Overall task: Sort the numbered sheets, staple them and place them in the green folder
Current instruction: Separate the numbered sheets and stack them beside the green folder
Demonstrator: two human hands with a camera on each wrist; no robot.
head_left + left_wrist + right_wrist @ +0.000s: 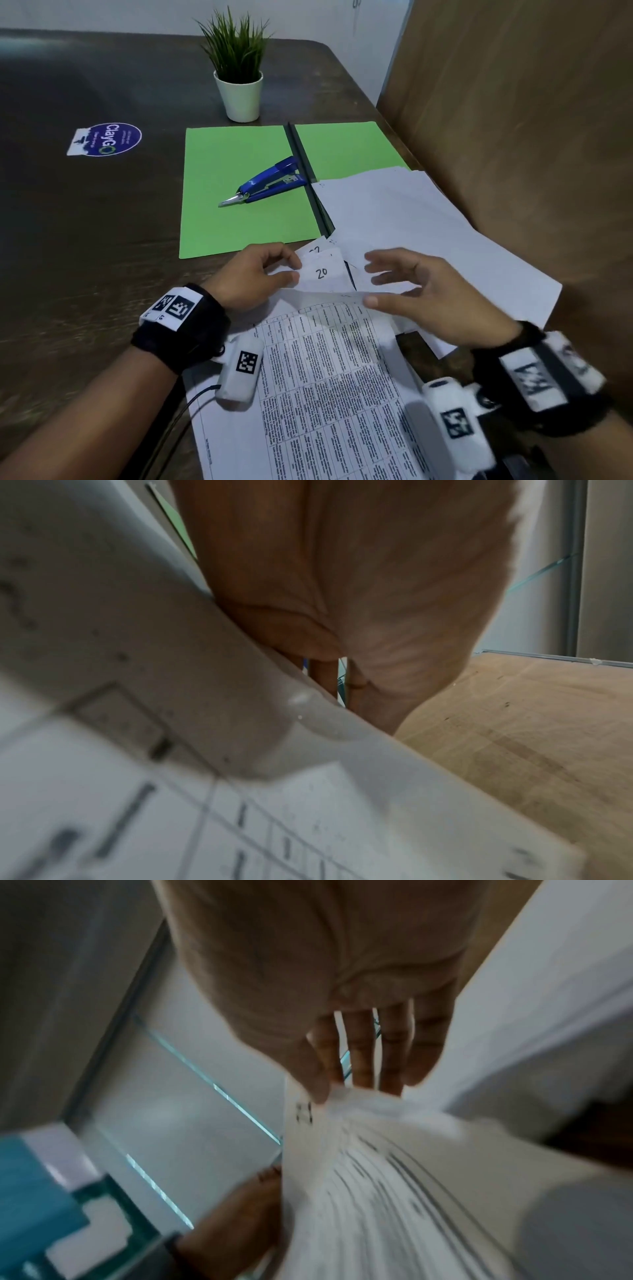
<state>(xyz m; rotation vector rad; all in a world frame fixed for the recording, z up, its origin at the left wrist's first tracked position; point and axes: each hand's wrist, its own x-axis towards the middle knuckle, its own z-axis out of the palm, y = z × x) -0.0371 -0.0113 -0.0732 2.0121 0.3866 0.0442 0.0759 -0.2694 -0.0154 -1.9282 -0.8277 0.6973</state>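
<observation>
Still in the sort step, nothing stapled yet. Nearest me: a printed table sheet (329, 387) lying face up over the table edge, its far edge lifted. My right hand (421, 294) has that far edge between thumb and fingers; the right wrist view confirms the fingertips on the paper edge, motion-blurred. My left hand (255, 274) is just beside it, fingers curled, pinching the corner of the small fanned stack, where the sheet marked 20 (323, 274) sits on top with another number showing behind it, partly hidden. Beyond that, loose blank-side sheets (411, 219) spread to the right, overlapping the right leaf of the open green folder (236, 226). The blue stapler (265, 183) lies on the folder's left leaf, untouched. Potted plant (238, 78) at the far end, irrelevant.

Next, as I judge it: read the lifted sheet's number, slot it into the fan in order, then square the edges before reaching for the stapler.
</observation>
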